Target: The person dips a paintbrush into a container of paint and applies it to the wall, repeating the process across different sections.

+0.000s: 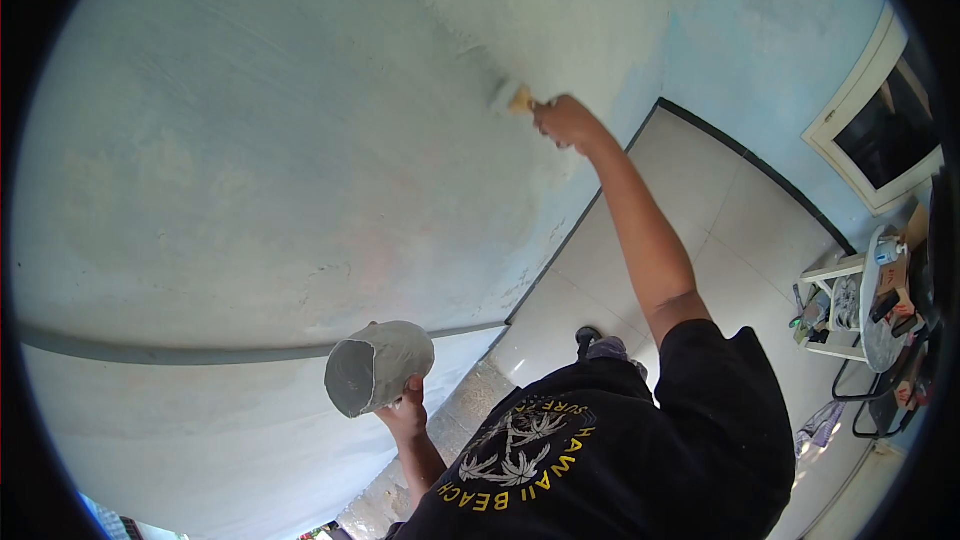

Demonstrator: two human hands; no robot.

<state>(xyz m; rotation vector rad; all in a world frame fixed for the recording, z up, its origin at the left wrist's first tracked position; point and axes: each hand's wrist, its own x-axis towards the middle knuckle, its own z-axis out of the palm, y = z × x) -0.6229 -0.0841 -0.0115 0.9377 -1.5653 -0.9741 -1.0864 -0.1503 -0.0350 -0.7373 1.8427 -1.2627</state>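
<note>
My right hand (568, 123) is closed around the handle of a paintbrush (520, 98), its bristles against the pale blue-green wall (300, 140). A darker, wet-looking patch shows around the bristles. Lower down, my left hand (405, 410) grips a grey, paint-smeared container (400, 355) tilted on its side, its round mouth facing left. What lies deep inside the container is hidden. Its far side overlaps the grey ledge strip in this view.
A grey strip (200, 358) runs along the wall's lower part. Tiled floor (690, 180) lies to the right, edged by dark skirting. A white-framed window (870, 110) and a cluttered small table (880, 335) stand on the far right.
</note>
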